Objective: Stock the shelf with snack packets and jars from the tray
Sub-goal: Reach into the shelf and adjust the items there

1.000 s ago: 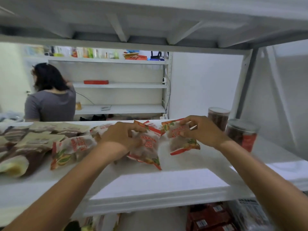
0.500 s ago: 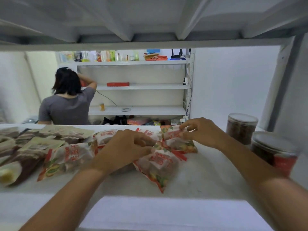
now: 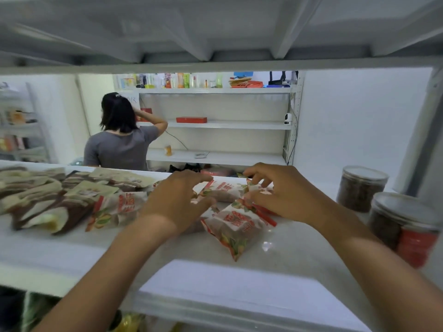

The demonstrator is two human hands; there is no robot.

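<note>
I'm nudging red-and-white crinkly plastic snack packets (image 3: 236,226) into a row on the white shelf (image 3: 215,279), left hand (image 3: 177,200) fingers curled loosely over one, right hand (image 3: 282,195) fingertips pinching another's edge, two clear brown-filled plastic jars (image 3: 362,188) standing right of my right fingers.

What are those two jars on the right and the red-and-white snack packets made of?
The jars look like clear plastic, possibly glass: the dark contents show through, under pale lids. The red-and-white packets seem thin, crinkly plastic film, part printed, part see-through.
</note>
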